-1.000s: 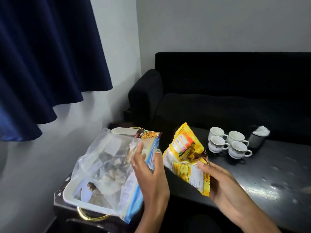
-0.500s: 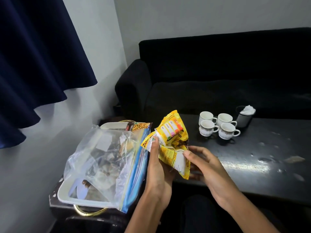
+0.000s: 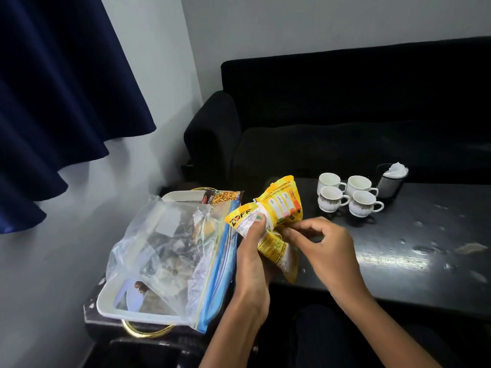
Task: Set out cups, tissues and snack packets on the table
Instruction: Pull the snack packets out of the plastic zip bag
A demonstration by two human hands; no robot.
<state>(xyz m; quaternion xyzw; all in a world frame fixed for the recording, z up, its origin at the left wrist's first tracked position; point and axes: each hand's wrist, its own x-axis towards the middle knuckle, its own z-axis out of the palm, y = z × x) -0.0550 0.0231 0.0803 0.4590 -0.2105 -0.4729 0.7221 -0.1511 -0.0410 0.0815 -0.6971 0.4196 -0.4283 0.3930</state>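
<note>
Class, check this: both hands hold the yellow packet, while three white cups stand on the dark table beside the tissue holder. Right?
Not quite: the head view shows four white cups, not three. They stand on the dark table beside the tissue holder, while the left hand and right hand hold the yellow packet.

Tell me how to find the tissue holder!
Look at the black table in front of the black sofa. Behind the four white cups stands the tissue holder: the only dark mesh pot, with white tissue poking out on top.
</note>
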